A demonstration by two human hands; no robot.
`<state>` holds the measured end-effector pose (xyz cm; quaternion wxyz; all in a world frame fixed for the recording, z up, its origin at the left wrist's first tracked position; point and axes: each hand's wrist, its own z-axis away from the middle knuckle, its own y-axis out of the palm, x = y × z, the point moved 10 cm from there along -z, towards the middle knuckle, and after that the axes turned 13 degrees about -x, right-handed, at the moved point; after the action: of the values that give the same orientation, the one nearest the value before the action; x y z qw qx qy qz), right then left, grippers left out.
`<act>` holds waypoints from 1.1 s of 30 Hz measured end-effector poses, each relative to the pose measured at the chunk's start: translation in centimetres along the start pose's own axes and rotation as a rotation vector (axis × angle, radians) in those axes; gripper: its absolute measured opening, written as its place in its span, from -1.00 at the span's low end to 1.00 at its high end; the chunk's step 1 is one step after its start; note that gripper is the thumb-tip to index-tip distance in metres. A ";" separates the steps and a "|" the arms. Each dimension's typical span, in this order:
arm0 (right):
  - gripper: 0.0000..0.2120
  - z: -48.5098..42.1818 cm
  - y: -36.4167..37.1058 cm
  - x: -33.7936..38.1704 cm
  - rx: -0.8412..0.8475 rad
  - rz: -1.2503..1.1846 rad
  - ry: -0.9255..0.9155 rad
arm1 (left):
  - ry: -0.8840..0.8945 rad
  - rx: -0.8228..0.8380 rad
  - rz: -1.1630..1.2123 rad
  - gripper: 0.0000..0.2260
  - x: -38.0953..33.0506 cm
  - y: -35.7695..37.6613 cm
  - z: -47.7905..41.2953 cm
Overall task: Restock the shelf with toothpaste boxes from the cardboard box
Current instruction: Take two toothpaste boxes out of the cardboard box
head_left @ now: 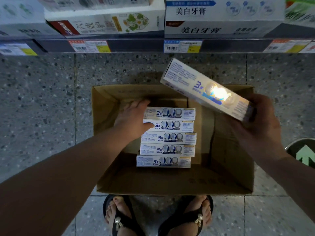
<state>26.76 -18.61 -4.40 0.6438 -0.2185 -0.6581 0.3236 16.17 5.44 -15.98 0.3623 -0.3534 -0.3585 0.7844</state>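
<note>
Head view: your right grip (259,126) clasps one toothpaste box (196,82) tilted above the cardboard box (170,181); your left grip (133,120), fingers (141,103) straight, rests on the row of boxes (170,138) lying inside it.

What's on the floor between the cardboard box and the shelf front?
Head view: only bare speckled floor between cardboard box and shelf. The toothpaste box held in the right hand hangs above that stretch, not on it.

Right hand (260,126) grips toothpaste box (201,86) above cardboard box (170,184); left hand (133,120) touches row (167,149) inside.
</note>
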 end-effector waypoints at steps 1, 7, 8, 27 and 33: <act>-0.49 -0.1 0.1 -0.5 -0.003 -0.012 0.006 | 0.005 0.023 0.005 -0.26 -0.1 0.9 -0.8; -0.65 -0.5 0.6 -1.5 -0.018 -0.085 0.002 | -0.067 0.055 -0.007 -0.34 1.1 2.8 -2.4; -0.64 -0.5 0.6 -1.4 -0.017 -0.086 -0.004 | -0.056 0.009 -0.004 -0.44 0.8 2.0 -2.3; -0.53 1.8 -15.5 25.0 0.187 -0.085 -0.150 | -0.068 -0.293 0.611 -0.56 -4.3 -27.0 22.8; -0.48 3.8 -22.9 38.8 0.324 -0.157 -0.272 | -0.027 -0.468 0.719 -0.56 -5.7 -39.9 33.0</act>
<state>23.07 -7.75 39.30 0.5989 -0.0147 -0.6932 0.4006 4.64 9.88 34.66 -0.0287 -0.5182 -0.3854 0.7630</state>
